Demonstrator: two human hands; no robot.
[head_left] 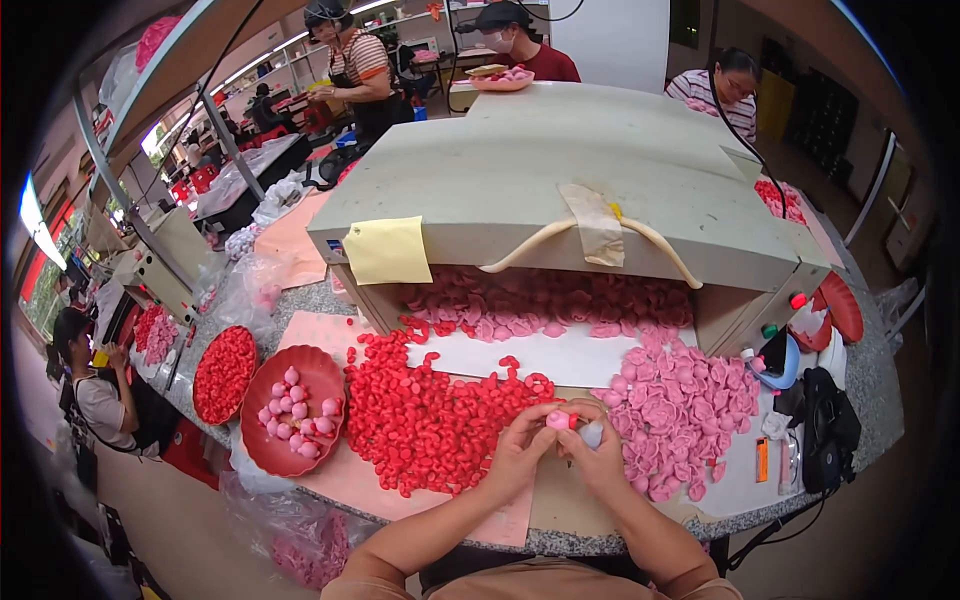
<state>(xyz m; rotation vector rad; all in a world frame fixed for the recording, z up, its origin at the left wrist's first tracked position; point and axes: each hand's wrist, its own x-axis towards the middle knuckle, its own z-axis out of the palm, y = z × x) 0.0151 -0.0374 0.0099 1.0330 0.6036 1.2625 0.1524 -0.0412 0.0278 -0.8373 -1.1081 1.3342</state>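
Observation:
In front of me, my left hand (518,448) pinches a small round pink piece (556,420) with a bright red part on its right side. My right hand (598,462) meets it there, its fingertips at the red part. A small whitish, rounded object (592,433) is held in the right hand; its kind I cannot make out. Left of my hands spreads a heap of curved red pieces (430,430). To the right lies a pile of pink, shell-like pieces (685,410). A red scalloped dish (262,455) at the left holds several round pink pieces.
A grey metal hood-like machine (540,150) stands ahead, with pink pieces under it. A second red dish (205,385) is full of red pieces. At right are a black bag (828,430), an orange packet (762,460) and a blue bowl (780,365). Other people work beyond.

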